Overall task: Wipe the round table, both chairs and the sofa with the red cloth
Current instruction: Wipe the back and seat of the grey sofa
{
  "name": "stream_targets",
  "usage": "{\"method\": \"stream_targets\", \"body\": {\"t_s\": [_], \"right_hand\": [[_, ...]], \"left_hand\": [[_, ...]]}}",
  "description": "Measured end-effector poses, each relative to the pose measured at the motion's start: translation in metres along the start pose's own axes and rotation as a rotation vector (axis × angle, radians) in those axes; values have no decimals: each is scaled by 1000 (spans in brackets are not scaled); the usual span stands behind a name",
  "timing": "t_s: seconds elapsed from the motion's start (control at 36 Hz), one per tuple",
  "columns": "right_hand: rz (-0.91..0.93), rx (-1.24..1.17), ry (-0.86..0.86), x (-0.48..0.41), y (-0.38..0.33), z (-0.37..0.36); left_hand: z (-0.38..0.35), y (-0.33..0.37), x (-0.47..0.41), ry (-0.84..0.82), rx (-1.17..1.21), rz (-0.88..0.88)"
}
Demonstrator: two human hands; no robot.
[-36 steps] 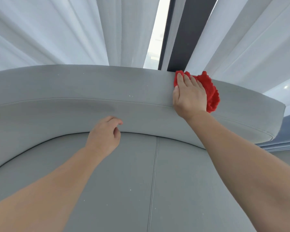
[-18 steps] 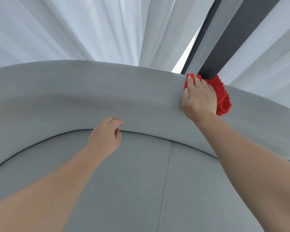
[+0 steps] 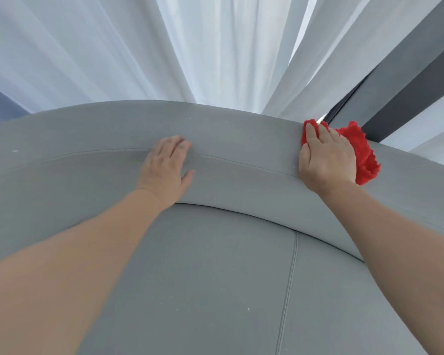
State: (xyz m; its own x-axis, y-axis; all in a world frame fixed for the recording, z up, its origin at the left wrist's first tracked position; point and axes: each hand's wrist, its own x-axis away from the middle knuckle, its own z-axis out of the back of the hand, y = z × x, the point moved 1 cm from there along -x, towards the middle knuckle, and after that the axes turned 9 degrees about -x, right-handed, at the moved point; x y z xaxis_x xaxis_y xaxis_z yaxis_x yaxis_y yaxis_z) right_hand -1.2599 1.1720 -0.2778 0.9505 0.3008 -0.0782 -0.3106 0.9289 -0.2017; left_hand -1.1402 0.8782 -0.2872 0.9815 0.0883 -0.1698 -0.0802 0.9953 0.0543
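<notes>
Right hand (image 3: pixel 327 160) flat, fingers together, pressing red cloth (image 3: pixel 362 155) on sofa (image 3: pixel 87 139) backrest; left hand (image 3: pixel 166 167) flat, fingers straight, resting on backrest.

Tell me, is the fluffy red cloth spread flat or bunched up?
Bunched up. The fluffy red cloth lies crumpled under the flat right hand on the grey sofa backrest, ruffled folds bulging out.

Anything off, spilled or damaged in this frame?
Nothing damaged or askew. Small white specks dot the seat and backrest of the grey sofa, apart from the red cloth under the right hand.
</notes>
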Motion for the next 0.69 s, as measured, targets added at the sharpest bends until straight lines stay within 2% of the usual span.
{"method": "stream_targets", "body": {"t_s": [0.25,0.42,0.61,0.69], "right_hand": [[-19,-17,47,-4,3,-2],[-30,-11,74,-4,-1,-6],[-65,-55,109,-4,-4,-6],[-135,-106,150,-5,-6,-4]], "left_hand": [[25,-59,-66,-141,-127,-153],[8,-82,-92,-327,-246,-218],[0,-88,-95,-274,-238,-265],[-2,-89,-97,-261,-234,-261]]}}
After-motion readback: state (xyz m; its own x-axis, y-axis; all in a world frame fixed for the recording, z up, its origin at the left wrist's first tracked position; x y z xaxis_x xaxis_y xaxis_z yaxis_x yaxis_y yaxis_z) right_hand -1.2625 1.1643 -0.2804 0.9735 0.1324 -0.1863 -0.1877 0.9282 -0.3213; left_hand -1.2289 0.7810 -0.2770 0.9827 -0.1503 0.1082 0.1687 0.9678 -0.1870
